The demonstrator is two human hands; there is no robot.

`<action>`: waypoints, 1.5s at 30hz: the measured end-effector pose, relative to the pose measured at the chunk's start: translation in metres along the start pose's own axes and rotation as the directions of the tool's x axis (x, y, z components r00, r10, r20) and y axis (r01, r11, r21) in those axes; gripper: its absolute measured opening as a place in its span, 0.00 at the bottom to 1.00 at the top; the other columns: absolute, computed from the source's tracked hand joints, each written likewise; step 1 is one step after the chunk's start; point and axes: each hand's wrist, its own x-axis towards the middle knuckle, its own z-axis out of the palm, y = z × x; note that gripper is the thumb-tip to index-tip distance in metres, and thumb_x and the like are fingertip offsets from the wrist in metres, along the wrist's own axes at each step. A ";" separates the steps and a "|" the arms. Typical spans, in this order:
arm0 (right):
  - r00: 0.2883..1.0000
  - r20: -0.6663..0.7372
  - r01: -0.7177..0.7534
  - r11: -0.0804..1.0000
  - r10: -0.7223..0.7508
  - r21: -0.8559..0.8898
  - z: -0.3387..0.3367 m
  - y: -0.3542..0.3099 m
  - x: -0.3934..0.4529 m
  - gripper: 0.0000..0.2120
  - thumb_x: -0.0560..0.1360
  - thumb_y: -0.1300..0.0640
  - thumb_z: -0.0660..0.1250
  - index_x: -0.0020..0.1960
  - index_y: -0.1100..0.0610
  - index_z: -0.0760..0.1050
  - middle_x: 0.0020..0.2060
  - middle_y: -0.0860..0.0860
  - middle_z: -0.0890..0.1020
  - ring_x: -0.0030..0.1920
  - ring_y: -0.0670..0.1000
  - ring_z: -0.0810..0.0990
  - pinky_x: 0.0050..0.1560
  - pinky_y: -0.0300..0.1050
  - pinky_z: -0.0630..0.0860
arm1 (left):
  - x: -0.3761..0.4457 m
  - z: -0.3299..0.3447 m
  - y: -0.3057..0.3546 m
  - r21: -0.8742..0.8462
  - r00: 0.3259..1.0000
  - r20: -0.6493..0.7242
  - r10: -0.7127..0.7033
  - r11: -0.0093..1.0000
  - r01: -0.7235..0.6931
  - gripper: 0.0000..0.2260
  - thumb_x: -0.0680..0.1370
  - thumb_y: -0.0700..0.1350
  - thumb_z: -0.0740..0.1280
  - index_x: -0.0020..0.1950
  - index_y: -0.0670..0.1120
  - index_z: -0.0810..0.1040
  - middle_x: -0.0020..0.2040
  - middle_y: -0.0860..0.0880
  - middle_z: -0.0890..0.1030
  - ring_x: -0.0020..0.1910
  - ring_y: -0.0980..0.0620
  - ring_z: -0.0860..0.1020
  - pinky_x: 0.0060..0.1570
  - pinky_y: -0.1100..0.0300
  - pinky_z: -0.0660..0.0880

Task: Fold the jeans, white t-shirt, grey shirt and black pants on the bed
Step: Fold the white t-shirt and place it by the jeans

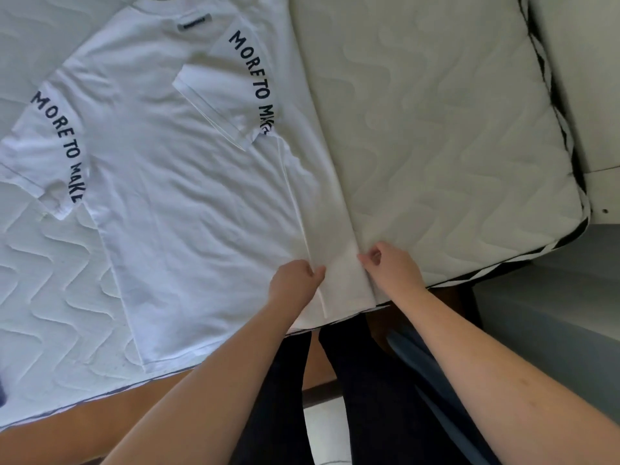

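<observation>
Both hands' grip [295,276] [385,263] pinches one white t-shirt [167,179].

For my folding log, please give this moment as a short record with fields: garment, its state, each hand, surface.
garment: white t-shirt, lying flat, "MORE TO MAKE" printed on both sleeves
fold state: right side strip and right sleeve folded inward; left sleeve still spread out
left hand: pinches the folded strip near the hem
right hand: pinches the strip's outer edge
surface: quilted mattress
</observation>
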 end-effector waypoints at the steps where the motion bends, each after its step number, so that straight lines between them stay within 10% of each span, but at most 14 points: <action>1: 0.999 -0.035 0.026 0.998 -0.024 0.056 -0.003 -0.010 0.010 0.13 0.78 0.45 0.65 0.53 0.55 0.76 0.47 0.51 0.81 0.50 0.55 0.79 0.50 0.48 0.75 | 0.007 -0.012 0.001 -0.032 0.999 -0.037 0.017 0.999 -0.018 0.17 0.79 0.58 0.61 0.39 0.47 0.74 0.38 0.49 0.82 0.39 0.49 0.80 0.39 0.56 0.76; 16: 0.982 -0.167 0.149 0.911 -0.090 0.385 -0.043 -0.144 0.141 0.20 0.72 0.53 0.75 0.62 0.55 0.75 0.52 0.50 0.83 0.50 0.49 0.81 0.52 0.41 0.75 | 0.136 -0.196 0.066 -0.119 0.787 -0.446 0.425 0.844 -0.523 0.08 0.81 0.44 0.63 0.58 0.47 0.78 0.50 0.51 0.80 0.44 0.56 0.77 0.49 0.64 0.73; 25: 0.986 -0.131 0.126 0.972 -0.101 0.198 -0.066 -0.176 0.179 0.08 0.74 0.51 0.71 0.49 0.53 0.77 0.41 0.48 0.81 0.45 0.52 0.80 0.42 0.43 0.71 | 0.247 -0.302 0.167 0.160 0.776 -0.506 0.378 0.925 -0.346 0.21 0.82 0.47 0.63 0.74 0.45 0.66 0.72 0.44 0.69 0.70 0.43 0.67 0.69 0.51 0.64; 39: 0.995 -0.068 0.084 0.977 -0.072 0.194 -0.088 -0.201 0.212 0.08 0.76 0.47 0.66 0.42 0.50 0.78 0.32 0.43 0.79 0.35 0.48 0.77 0.34 0.42 0.70 | 0.303 -0.375 0.241 0.294 0.952 -0.179 0.247 0.937 -0.188 0.27 0.78 0.58 0.68 0.73 0.46 0.71 0.71 0.45 0.72 0.68 0.43 0.72 0.63 0.53 0.70; 45: 0.996 -0.073 0.066 0.958 -0.048 0.279 -0.094 -0.219 0.229 0.09 0.75 0.48 0.66 0.42 0.50 0.80 0.32 0.46 0.82 0.37 0.49 0.80 0.37 0.42 0.73 | 0.324 -0.357 0.229 0.002 0.906 -0.363 0.219 0.972 -0.234 0.12 0.76 0.51 0.72 0.54 0.46 0.79 0.37 0.52 0.74 0.42 0.49 0.75 0.29 0.63 0.65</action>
